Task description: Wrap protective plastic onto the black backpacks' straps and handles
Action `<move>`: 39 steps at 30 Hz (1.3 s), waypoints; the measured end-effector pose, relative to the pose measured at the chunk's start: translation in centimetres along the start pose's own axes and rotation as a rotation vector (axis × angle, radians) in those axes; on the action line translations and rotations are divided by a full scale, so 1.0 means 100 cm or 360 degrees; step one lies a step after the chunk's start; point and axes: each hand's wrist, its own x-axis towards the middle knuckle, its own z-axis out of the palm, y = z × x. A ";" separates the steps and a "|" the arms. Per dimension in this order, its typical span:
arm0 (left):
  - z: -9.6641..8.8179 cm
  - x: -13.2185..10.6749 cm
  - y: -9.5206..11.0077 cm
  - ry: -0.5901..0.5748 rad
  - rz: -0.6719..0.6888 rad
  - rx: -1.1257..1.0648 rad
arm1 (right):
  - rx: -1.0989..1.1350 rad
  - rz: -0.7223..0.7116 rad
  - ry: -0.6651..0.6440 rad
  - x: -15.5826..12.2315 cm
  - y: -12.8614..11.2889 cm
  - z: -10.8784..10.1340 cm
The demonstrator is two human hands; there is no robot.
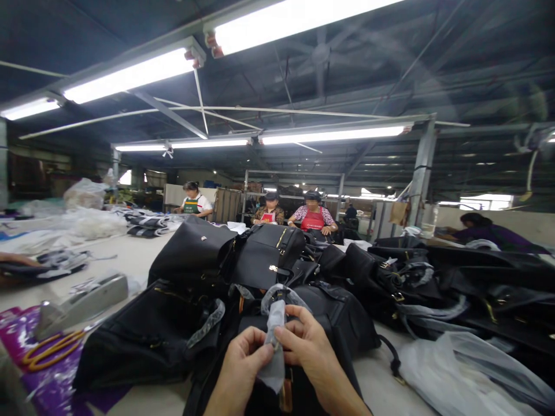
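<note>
A black bag (pixel 333 315) lies on the table right in front of me, with a wrapped handle loop at its top. Over its middle, both hands pinch a strip of translucent white wrapping (pixel 274 370). My left hand (pixel 245 361) grips the strip from the left between thumb and fingers. From the right, my right hand (pixel 306 341) holds it slightly higher, thumb against the wrapping. What the wrapping covers is hidden. Below the strip shows a gold-coloured metal piece (pixel 286 396).
Black bags (pixel 260 254) are heaped ahead and to the right. At left lie yellow-handled scissors (pixel 52 349), a grey tape dispenser (pixel 87 297) and purple plastic (pixel 52 375). Clear plastic sheeting (pixel 459 370) spreads at right. Several people work farther back; another person's hand (pixel 17 260) shows at far left.
</note>
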 end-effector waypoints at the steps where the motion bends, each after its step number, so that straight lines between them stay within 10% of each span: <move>1: 0.000 -0.001 0.000 0.0006 -0.0016 -0.0017 | -0.0002 0.0009 -0.0027 -0.001 -0.002 0.000; 15: -0.002 -0.006 0.008 -0.0226 -0.0495 -0.0564 | -0.0215 0.0034 -0.0048 -0.001 -0.016 -0.015; 32: -0.005 -0.001 0.006 -0.0578 -0.0471 -0.0621 | -0.0412 -0.0127 -0.0195 0.008 -0.021 -0.018; 39: 0.009 -0.005 0.021 -0.0454 -0.0451 -0.0544 | -0.0484 -0.0235 -0.0239 0.012 -0.023 -0.015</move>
